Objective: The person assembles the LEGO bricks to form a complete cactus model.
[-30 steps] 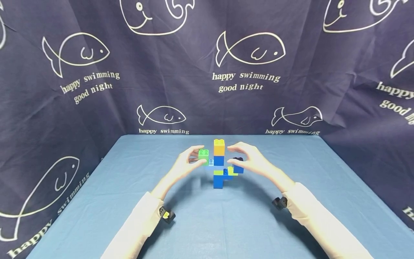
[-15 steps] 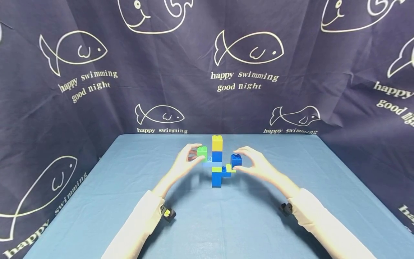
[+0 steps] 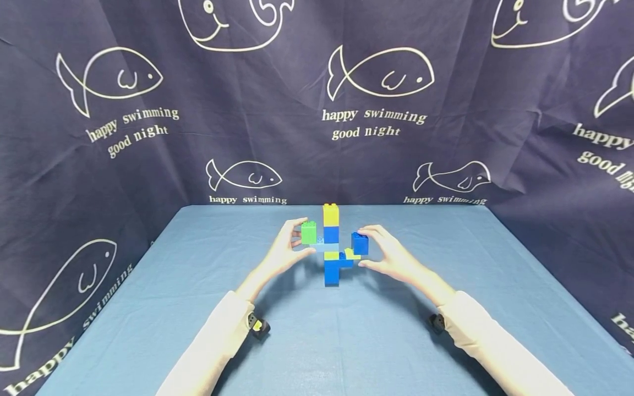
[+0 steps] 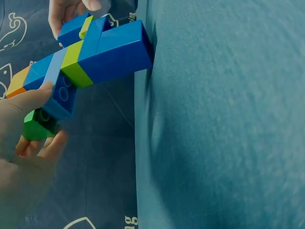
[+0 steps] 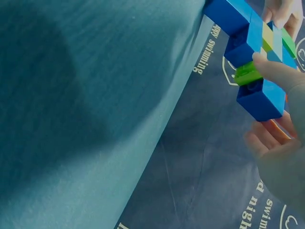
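Observation:
A tower of toy building bricks stands upright, its blue base brick (image 3: 331, 273) on the table. A light blue brick (image 3: 327, 247) juts left and carries a green brick (image 3: 309, 234). Above rise a blue brick (image 3: 331, 235) and a yellow-orange brick (image 3: 331, 215). Lower right, another arm bears a lime piece (image 5: 248, 74) and a blue brick (image 3: 360, 243). My left hand (image 3: 287, 247) curves loosely beside the green brick, thumb just below it. My right hand (image 3: 388, 256) surrounds the right blue brick loosely, fingertips at its top edge, thumb lower and apart from it.
A blue cloth (image 3: 317, 341) covers the table. Dark curtains (image 3: 381, 159) printed with white fish stand behind and at both sides. Small dark wrist cameras sit at the left cuff (image 3: 258, 325) and right cuff (image 3: 437, 322).
Both thumbs have moved down away from the bricks and the fingers have loosened. The tower's top shows slightly higher in the head view, with less of its upper face visible.

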`<state>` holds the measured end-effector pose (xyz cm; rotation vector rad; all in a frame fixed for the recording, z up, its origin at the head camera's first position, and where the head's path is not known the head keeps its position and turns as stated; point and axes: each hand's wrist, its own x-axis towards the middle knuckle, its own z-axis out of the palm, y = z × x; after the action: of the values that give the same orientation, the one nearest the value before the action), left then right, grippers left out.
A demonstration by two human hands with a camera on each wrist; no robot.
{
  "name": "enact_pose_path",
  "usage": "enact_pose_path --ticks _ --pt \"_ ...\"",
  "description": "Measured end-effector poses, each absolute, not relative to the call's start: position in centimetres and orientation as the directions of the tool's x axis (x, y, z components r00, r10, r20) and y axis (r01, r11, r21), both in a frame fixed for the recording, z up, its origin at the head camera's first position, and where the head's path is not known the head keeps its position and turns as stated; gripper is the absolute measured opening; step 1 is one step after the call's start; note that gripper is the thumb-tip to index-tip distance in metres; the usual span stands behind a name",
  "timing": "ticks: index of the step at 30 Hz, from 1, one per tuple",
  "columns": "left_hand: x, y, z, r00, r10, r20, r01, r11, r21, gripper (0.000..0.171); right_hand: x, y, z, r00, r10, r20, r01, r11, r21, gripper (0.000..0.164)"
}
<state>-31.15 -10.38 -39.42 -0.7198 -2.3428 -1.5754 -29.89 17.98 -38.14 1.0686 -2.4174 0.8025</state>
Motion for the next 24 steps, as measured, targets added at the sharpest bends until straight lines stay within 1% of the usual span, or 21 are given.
enact_pose_path --ticks 8,14,24 --pt "-31.5 -10.1 -40.4 -0.844 0.275 0.461 0.530 0.288 0.798 0.085 -30.2 17.4 -38.4 -0.644 -0.528 0.553 -0.755 0.557 -0.347 0.065" --pt "-31.6 -9.9 -40.6 -0.843 0.262 0.469 0.530 0.255 0.809 0.086 -30.6 17.0 -38.7 -0.638 -0.519 0.569 -0.753 0.574 -0.321 0.061" --pt "-31.7 -9.9 -40.5 -0.857 0.258 0.446 0.507 0.265 0.820 0.085 -30.8 17.0 -38.8 -0.622 -0.525 0.581 -0.759 0.588 -0.281 0.058"
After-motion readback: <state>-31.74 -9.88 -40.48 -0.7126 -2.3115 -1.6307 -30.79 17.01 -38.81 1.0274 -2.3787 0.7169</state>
